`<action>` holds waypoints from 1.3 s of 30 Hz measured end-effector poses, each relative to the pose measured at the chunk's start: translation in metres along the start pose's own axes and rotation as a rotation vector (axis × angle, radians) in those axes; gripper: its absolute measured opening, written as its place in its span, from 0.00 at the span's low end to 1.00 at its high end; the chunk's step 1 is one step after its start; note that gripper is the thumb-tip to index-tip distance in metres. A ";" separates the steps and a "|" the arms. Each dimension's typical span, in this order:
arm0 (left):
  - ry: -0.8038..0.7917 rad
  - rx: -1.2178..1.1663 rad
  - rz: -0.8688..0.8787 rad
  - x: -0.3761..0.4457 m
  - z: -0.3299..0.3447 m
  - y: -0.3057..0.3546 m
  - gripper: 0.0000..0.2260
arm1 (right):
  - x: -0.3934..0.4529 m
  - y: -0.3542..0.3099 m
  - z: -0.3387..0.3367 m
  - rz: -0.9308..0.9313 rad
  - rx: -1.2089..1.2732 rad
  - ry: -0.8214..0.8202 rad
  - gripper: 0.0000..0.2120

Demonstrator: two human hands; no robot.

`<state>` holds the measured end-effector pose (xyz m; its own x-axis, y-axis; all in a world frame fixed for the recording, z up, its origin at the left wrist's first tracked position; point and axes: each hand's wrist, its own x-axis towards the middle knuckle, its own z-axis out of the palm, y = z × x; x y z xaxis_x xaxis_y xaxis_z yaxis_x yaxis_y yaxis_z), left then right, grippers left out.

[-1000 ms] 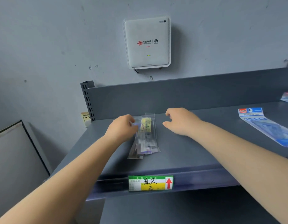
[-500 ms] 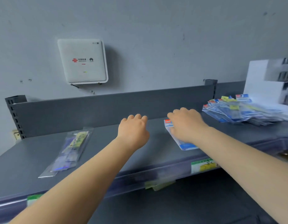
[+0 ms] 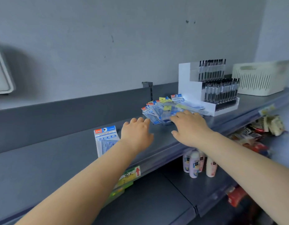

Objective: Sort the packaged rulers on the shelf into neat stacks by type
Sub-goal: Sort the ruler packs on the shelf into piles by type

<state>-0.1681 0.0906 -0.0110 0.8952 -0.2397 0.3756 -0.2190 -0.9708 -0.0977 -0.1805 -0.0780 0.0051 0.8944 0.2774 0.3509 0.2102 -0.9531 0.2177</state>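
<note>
A loose pile of packaged rulers (image 3: 163,109), blue-and-white packs mixed with clear packs bearing yellow tags, lies on the grey shelf (image 3: 59,153) in front of a pen display. One blue ruler pack (image 3: 104,138) lies alone further left, partly under my left forearm. My right hand (image 3: 189,127) hovers at the near edge of the pile with fingers spread, its fingertips at the nearest packs. My left hand (image 3: 137,133) is held over the bare shelf between the single pack and the pile, fingers loosely bent, holding nothing.
A white tiered pen display (image 3: 210,88) stands right behind the pile, and a cream slatted basket (image 3: 259,78) sits further right. The shelf's back panel (image 3: 75,109) runs behind. Small bottles (image 3: 197,164) and packets (image 3: 254,135) fill the lower shelf. A price label (image 3: 129,175) hangs on the shelf's front.
My view has swung right, away from the clear-pack stack at the left. Both hands have moved right, past the single blue pack, to the mixed pile by the pen display.
</note>
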 end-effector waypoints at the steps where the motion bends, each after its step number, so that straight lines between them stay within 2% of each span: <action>1: -0.007 -0.008 0.016 0.009 0.003 0.007 0.21 | 0.001 0.010 0.004 0.018 0.005 -0.006 0.20; 7: -0.076 -0.026 0.069 0.068 0.021 0.040 0.21 | 0.020 0.062 0.029 0.084 0.022 -0.035 0.21; 17: -0.134 -0.027 0.085 0.162 0.041 0.054 0.20 | 0.080 0.125 0.070 0.182 0.111 -0.062 0.22; 25: -0.256 -0.041 -0.036 0.193 0.058 0.055 0.20 | 0.114 0.160 0.098 0.254 0.208 -0.144 0.17; 30: -0.299 -0.183 -0.185 0.189 0.053 0.052 0.18 | 0.121 0.173 0.100 0.328 0.479 -0.158 0.18; 32: -0.300 -0.253 -0.238 0.184 0.048 0.050 0.15 | 0.120 0.177 0.099 0.347 0.512 -0.137 0.19; 34: -0.293 -0.346 -0.291 0.178 0.044 0.048 0.18 | 0.118 0.179 0.101 0.358 0.531 -0.075 0.15; 37: -0.204 -0.577 -0.404 0.165 0.043 0.048 0.19 | 0.109 0.180 0.105 0.347 0.646 0.031 0.14; 39: -0.107 -0.758 -0.446 0.153 0.042 0.046 0.11 | 0.103 0.175 0.103 0.377 0.840 0.118 0.12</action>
<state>-0.0248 0.0095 0.0033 0.9818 0.1266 0.1413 -0.0056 -0.7249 0.6888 -0.0106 -0.2291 -0.0143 0.9255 -0.1017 0.3649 0.1722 -0.7451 -0.6444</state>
